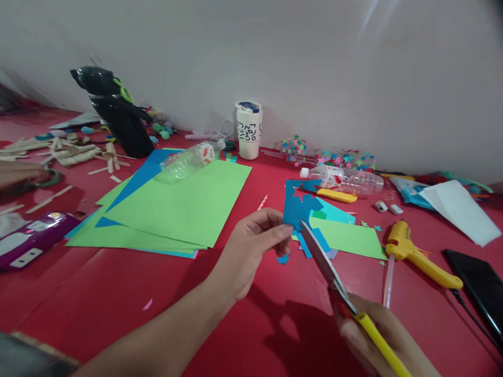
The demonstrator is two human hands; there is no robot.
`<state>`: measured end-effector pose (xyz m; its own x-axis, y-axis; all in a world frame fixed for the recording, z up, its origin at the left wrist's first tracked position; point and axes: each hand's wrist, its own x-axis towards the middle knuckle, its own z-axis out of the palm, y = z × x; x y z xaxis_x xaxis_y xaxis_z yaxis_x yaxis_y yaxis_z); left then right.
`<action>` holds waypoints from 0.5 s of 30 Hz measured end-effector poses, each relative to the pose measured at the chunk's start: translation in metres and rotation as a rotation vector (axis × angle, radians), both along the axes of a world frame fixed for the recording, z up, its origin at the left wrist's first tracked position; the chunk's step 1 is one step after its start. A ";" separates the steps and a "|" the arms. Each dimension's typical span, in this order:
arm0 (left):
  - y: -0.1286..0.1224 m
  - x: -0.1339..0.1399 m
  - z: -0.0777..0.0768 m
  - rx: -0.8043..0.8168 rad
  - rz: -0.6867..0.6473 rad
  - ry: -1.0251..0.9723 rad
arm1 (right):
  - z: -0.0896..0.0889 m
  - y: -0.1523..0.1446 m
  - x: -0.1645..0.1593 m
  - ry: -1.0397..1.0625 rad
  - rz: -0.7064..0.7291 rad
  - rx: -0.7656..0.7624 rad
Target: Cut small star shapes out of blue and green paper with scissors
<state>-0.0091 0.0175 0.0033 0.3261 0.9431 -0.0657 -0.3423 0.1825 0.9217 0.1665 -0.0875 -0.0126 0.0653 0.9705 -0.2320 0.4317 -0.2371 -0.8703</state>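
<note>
Between the thumb and fingers of my left hand (255, 242) is a piece of blue paper (295, 205), held up off the table. A star-shaped hole shows in it, and its right edge is cut in a jagged outline. My right hand (378, 336) grips scissors (329, 271) with yellow handles, their blades pointing up and left. The blade tips meet the lower right edge of the blue paper. Beneath lie blue offcuts (318, 242), a light green strip (350, 237) and a small blue star (282, 260).
Green and blue sheets (183, 204) lie left under a plastic bottle (189, 160). Right are a yellow glue gun (420, 256), a phone (482, 290), a yellow cutter (337, 196) and another bottle (348, 179). A tumbler (249, 132) stands behind. Another person's hand (16, 177) is far left.
</note>
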 end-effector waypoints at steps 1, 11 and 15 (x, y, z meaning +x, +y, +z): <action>0.000 -0.001 0.001 -0.020 -0.001 0.001 | 0.000 0.001 0.000 0.000 0.001 0.003; 0.005 -0.009 0.007 -0.006 -0.043 0.070 | 0.005 0.001 0.004 0.020 0.062 0.005; 0.007 -0.008 0.010 0.024 -0.062 0.125 | 0.004 0.000 0.007 0.043 0.097 -0.012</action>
<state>-0.0173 0.0242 0.0138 0.3744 0.9231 -0.0876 -0.2130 0.1776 0.9608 0.1732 -0.0870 -0.0089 -0.0391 0.9690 -0.2441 0.4159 -0.2064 -0.8857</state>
